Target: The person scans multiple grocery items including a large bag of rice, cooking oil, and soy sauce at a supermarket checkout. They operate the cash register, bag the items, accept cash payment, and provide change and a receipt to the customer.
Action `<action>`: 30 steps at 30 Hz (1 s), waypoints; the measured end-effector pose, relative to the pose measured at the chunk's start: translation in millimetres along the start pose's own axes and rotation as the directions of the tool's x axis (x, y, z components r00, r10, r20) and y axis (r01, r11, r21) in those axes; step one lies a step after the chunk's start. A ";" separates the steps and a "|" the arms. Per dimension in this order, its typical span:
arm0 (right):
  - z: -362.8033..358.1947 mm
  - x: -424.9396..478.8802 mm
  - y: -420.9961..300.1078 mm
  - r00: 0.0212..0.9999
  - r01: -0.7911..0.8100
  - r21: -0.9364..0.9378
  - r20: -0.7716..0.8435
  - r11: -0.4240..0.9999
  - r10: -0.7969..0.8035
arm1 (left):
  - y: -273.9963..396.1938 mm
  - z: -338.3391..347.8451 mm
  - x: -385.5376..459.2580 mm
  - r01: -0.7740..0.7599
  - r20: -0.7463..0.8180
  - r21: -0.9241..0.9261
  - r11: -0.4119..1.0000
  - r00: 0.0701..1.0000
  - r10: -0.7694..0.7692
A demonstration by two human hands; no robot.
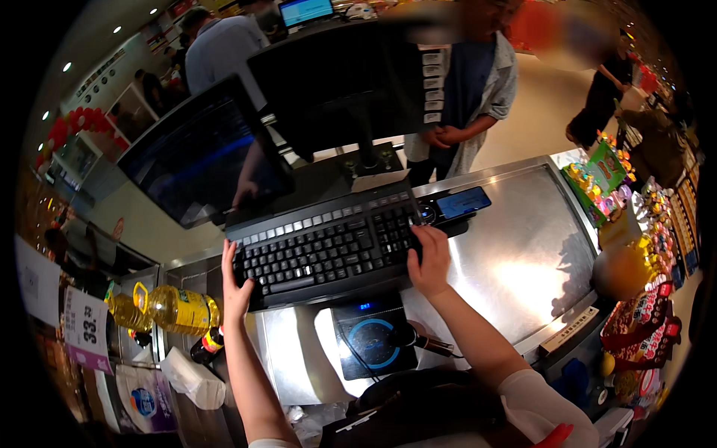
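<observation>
A black computer keyboard (313,252) lies tilted across the metal checkout counter (521,246) in front of me. My left hand (236,285) is at the keyboard's left end, fingers along its side and thumb near the lower corner keys. At the number pad on the right rests my right hand (431,260), its fingertips on or just over the keys. Behind the keyboard stand a dark monitor (207,157) and a second screen seen from me as a black panel (341,84). Below the keyboard is a black square pad with a blue ring (375,341), a handheld scanner (420,339) beside it.
A phone (464,203) lies on a small device right of the keyboard. Cooking oil bottles (182,309) and tissue packs (193,378) sit at left. Packaged sweets (608,173) line the right edge. A person (476,95) stands across the counter with hands together.
</observation>
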State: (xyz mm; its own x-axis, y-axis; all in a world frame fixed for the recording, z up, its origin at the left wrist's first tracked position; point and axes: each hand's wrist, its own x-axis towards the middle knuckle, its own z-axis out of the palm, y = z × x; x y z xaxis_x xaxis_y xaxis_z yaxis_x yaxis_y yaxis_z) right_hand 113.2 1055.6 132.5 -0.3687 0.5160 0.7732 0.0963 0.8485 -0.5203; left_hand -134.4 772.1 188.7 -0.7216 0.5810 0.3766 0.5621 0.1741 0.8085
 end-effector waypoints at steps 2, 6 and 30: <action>-6.4 2.3 -4.2 0.997 -0.007 -0.017 0.073 1.000 0.008 | -3.3 -1.5 1.9 -0.017 0.024 0.047 0.999 1.000 0.016; -27.8 17.2 -29.4 0.963 -0.123 0.001 0.241 0.992 0.119 | -8.3 -8.0 -2.1 0.008 0.018 0.037 0.999 1.000 -0.009; -83.5 -169.5 -17.9 0.429 -0.268 -0.146 0.867 0.952 0.253 | -6.7 -9.1 -6.2 0.040 0.033 0.003 0.999 0.999 -0.040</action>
State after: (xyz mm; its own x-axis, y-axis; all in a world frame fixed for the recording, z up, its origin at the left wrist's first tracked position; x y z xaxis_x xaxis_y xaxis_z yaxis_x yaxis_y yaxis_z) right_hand 251.1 962.7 40.9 -0.9354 0.3345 -0.1148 0.3253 0.6866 -0.6502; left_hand -137.3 760.1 185.0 -0.7297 0.5995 0.3287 0.5341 0.1997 0.8215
